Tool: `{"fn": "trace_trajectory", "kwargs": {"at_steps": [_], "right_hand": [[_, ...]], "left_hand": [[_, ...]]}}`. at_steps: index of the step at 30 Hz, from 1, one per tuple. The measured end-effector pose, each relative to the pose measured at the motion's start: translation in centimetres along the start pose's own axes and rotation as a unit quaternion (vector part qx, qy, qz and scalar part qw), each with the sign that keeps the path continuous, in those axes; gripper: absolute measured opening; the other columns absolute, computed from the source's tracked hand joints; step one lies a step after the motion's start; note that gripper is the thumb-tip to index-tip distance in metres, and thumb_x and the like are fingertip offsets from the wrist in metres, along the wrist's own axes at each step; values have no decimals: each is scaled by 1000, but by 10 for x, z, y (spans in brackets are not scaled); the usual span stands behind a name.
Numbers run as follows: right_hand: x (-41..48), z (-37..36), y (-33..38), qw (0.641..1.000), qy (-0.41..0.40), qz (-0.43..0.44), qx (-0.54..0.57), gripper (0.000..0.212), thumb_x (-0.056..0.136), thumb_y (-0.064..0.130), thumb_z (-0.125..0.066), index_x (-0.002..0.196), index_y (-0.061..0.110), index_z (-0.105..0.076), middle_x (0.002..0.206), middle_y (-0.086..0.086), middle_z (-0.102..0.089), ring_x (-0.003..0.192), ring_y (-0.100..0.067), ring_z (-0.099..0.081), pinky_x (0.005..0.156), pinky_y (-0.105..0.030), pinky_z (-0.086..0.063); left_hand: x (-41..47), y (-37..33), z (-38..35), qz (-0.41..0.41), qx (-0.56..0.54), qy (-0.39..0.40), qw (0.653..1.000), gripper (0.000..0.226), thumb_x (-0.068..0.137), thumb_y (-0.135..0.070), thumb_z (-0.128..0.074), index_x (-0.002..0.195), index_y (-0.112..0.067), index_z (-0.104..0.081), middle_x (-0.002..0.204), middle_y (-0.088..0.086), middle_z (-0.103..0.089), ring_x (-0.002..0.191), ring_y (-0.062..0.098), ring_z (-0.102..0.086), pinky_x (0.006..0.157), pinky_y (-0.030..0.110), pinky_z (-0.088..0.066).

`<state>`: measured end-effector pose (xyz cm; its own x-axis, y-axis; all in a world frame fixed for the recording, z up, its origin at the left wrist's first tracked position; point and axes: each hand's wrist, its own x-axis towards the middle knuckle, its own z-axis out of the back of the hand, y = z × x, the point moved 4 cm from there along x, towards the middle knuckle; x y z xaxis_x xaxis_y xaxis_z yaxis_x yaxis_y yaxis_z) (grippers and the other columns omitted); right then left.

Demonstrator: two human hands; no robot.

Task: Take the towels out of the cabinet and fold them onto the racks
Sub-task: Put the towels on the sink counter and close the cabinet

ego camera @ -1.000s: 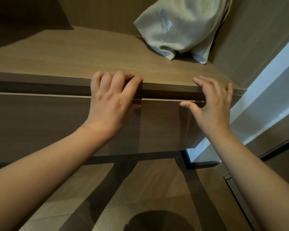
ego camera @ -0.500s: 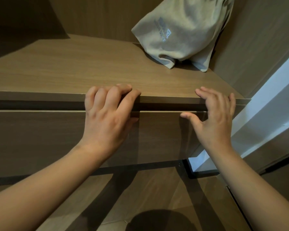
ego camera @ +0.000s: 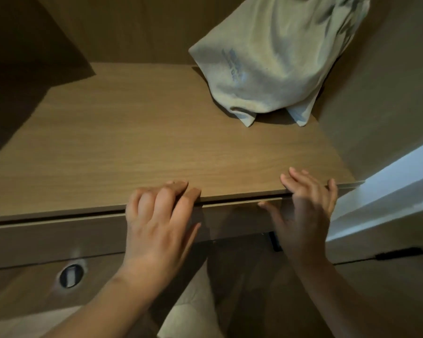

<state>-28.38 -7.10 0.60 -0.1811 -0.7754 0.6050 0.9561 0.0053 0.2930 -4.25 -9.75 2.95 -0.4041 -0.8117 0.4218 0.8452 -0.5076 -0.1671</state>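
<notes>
The view has swung higher and closer over the shelf point(ego camera: 132, 142), and both hands have slid from the drawer point(ego camera: 59, 237) gap up to the shelf's near edge. The drawer looks shut, so no towel is out yet. The left hand point(ego camera: 156, 225) is blurred with its fingers curled, and whether it grips anything is unclear. The right hand point(ego camera: 303, 215) lies flat and loose on the edge. No towels or racks show. A pale bag point(ego camera: 274, 59) sits far right, and a ring pull point(ego camera: 70, 276) shows lower left.
</notes>
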Motion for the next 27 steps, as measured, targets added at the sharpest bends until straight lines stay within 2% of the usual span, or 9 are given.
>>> {"fn": "trace_trajectory", "kwargs": {"at_steps": [3,5,7,9,12,15,20,23,27], "right_hand": [[10,18,13,997,63,-32,-15,47,81,36,-77,118,8,-64,130,-12,-59,128,-29,-50,116,-55,-23],[19,32,24,985,160,-52,-29,57,76,36,-80,124,10,-62,134,-10,-55,131,-27,-45,112,-56,-33],[29,49,33,953,290,-73,-51,71,75,38,-81,136,16,-52,145,-5,-46,137,-23,-39,114,-49,-34],[39,73,43,909,404,-82,-55,72,81,44,-74,142,21,-44,148,1,-44,139,-18,-38,116,-39,-29],[57,127,68,851,511,-112,-39,69,87,43,-70,145,23,-40,144,2,-50,135,-15,-45,112,-35,-33],[85,192,101,857,505,-100,-23,57,89,38,-68,140,23,-46,136,3,-57,126,-13,-53,103,-27,-40],[134,297,160,866,497,-48,-24,40,92,33,-65,129,23,-53,128,4,-60,119,-12,-56,100,-25,-43],[163,345,191,862,506,-26,-24,43,91,34,-68,130,22,-56,127,3,-63,119,-13,-58,100,-25,-45],[189,396,225,833,553,-18,-20,50,93,37,-64,139,26,-48,137,1,-56,126,-19,-52,103,-32,-44]], "left_hand": [[7,-5,21,10,1,130,991,68,68,-35,-82,128,-12,-60,121,13,-59,102,33,-57,92,49,-41],[15,-10,40,16,-11,207,978,69,73,-39,-77,134,-15,-55,128,10,-56,111,31,-55,96,46,-44],[25,-16,61,27,-18,283,958,68,85,-47,-63,145,-21,-41,138,3,-45,122,24,-45,106,38,-38],[35,-19,86,78,-49,343,935,64,92,-49,-52,148,-25,-31,140,-1,-43,125,20,-42,106,31,-37],[49,-27,140,125,-63,379,915,57,94,-45,-53,144,-23,-36,133,2,-51,121,22,-48,99,32,-44],[55,-37,203,115,-25,419,901,49,93,-42,-53,138,-23,-44,132,1,-52,122,22,-49,99,34,-45],[53,-63,316,126,-18,443,887,42,93,-42,-53,131,-23,-50,132,1,-55,121,20,-52,99,31,-43],[54,-77,382,165,-32,421,891,44,93,-42,-55,133,-23,-51,132,0,-55,119,20,-54,99,31,-45],[48,-98,454,213,-41,385,897,44,92,-43,-55,131,-23,-53,130,1,-57,120,20,-53,99,31,-45]]}}
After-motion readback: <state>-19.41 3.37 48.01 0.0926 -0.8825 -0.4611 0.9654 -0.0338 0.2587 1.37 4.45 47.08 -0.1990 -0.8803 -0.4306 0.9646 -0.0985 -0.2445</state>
